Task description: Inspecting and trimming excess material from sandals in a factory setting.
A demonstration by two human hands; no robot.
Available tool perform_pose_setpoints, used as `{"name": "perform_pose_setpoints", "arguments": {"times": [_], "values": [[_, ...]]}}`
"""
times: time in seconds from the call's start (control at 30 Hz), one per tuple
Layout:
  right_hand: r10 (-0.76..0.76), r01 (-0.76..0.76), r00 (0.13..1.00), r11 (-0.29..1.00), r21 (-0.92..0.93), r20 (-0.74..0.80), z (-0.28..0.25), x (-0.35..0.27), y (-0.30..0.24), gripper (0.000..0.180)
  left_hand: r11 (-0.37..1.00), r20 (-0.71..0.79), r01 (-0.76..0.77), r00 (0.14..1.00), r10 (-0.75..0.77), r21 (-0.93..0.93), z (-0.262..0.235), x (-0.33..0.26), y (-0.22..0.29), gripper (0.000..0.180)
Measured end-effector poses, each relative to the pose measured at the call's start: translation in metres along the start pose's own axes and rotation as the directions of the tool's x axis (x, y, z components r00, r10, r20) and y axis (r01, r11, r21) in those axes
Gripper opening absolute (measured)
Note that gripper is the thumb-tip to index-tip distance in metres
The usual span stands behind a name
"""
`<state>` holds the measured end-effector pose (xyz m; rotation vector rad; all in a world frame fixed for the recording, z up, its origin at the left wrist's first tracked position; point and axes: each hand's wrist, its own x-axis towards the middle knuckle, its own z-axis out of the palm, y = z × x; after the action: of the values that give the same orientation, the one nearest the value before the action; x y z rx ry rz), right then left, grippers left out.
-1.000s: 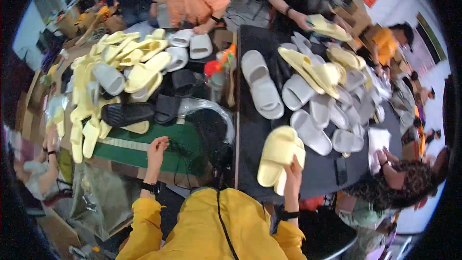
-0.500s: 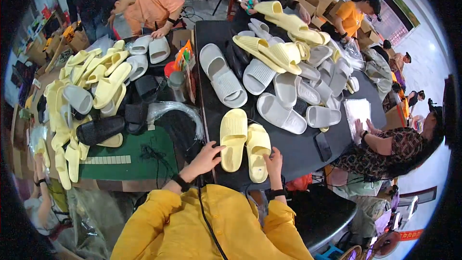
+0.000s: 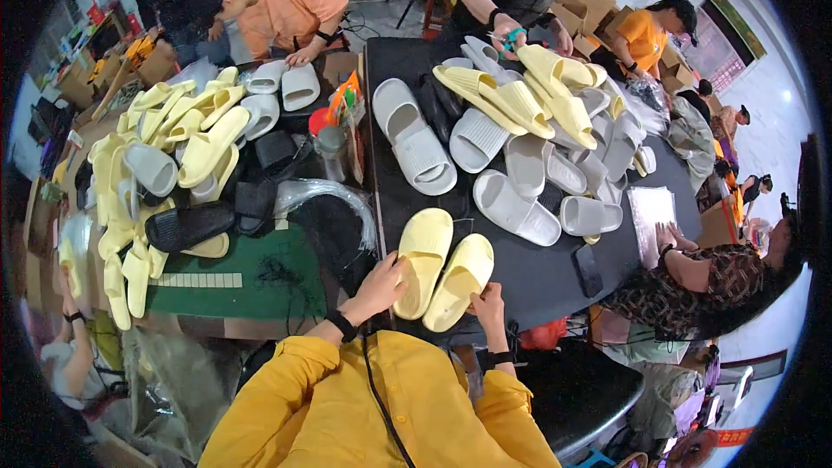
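Two pale yellow slide slippers stand side by side at the near edge of the black table, tilted the same way. My left hand [image 3: 381, 284] grips the outer edge of the left slipper [image 3: 424, 253], its fingers partly behind the slipper. On the other side, my right hand [image 3: 489, 305] pinches the right slipper [image 3: 463, 280] low on its outer edge. A thin loop of thread or tie shows between the slippers' far ends. Just beyond them lie grey slippers [image 3: 414, 140] and a mixed heap of grey and yellow ones.
A dark phone [image 3: 588, 270] and a stack of clear plastic bags [image 3: 652, 215] lie to the right, under another person's hands. Leftward are a green mat [image 3: 277, 273], a bundle of clear strips [image 3: 334, 199] and a yellow slipper pile [image 3: 113, 191]. Across the table, a person holds teal-handled scissors [image 3: 513, 37].
The right slipper has turned to lean rightward and come level with the left one. Both hands keep hold of the pair. The person across the table has lowered a yellow slipper onto the heap.
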<state>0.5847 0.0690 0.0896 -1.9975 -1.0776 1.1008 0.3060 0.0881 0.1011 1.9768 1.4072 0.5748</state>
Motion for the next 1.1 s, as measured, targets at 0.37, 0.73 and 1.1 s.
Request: {"name": "perform_pose_setpoints", "arguments": {"times": [0.37, 0.73, 1.1], "values": [[-0.066, 0.055, 0.992, 0.993, 0.105, 0.106, 0.007, -0.022, 0.012, 0.039, 0.980, -0.047, -0.043, 0.998, 0.035, -0.193, -0.009, -0.031, -0.007, 0.043], [-0.099, 0.094, 0.990, 0.994, 0.055, 0.099, 0.005, -0.029, 0.004, 0.041, 0.959, -0.423, 0.203, 0.864, -0.271, -0.200, -0.028, -0.022, -0.048, 0.031], [-0.479, 0.454, 0.874, 0.866, -0.208, -0.085, -0.004, -0.060, -0.054, 0.029, 0.910, -0.132, 0.136, 0.971, -0.201, -0.391, -0.059, -0.042, 0.008, 0.008]]}}
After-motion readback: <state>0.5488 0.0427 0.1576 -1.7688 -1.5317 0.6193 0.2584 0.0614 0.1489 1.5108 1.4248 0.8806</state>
